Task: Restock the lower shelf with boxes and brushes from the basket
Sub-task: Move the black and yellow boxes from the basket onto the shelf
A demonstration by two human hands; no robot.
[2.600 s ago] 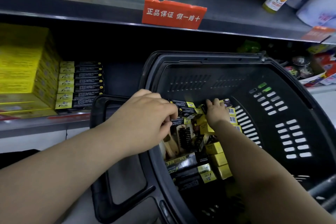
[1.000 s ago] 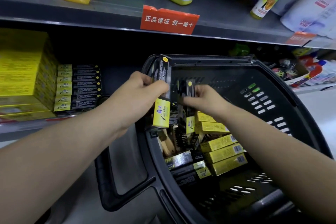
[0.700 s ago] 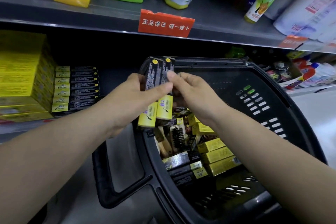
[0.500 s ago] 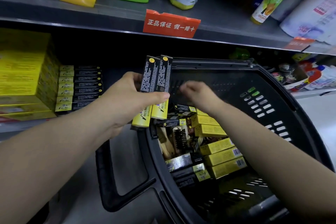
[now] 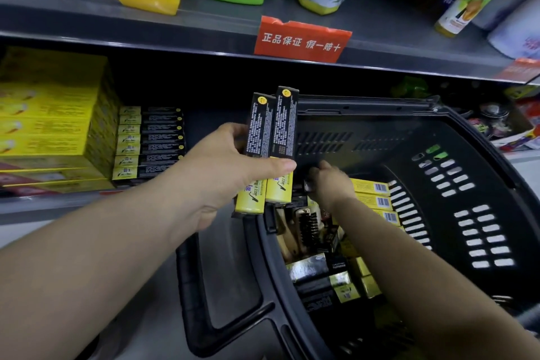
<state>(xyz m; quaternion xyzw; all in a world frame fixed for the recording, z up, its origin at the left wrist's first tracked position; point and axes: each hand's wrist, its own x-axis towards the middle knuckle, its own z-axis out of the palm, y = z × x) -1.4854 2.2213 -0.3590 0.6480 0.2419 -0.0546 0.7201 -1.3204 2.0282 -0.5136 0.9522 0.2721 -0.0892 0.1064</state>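
Note:
My left hand [image 5: 225, 166] grips two long black-and-yellow boxes [image 5: 270, 137] upright, side by side, over the left rim of the black basket [image 5: 438, 126]. My right hand [image 5: 331, 181] reaches down into the basket, fingers curled at a dark box among the goods; whether it holds that box I cannot tell. In the basket lie more black-and-yellow boxes [image 5: 321, 275], yellow boxes [image 5: 372, 194] and a wooden brush [image 5: 306, 228]. On the lower shelf [image 5: 58, 202] stands a stack of the same black-and-yellow boxes [image 5: 150, 142].
Big yellow cartons [image 5: 49, 123] fill the lower shelf's left end. The upper shelf edge [image 5: 175, 44] with a red sign [image 5: 301, 39] overhangs the basket. The basket's handle [image 5: 193, 286] lies folded down on the left. Assorted goods [image 5: 502, 123] crowd the shelf at right.
My right hand passed a second box to my left hand, let go, and dropped back into the basket. My left hand now holds both boxes, slightly higher.

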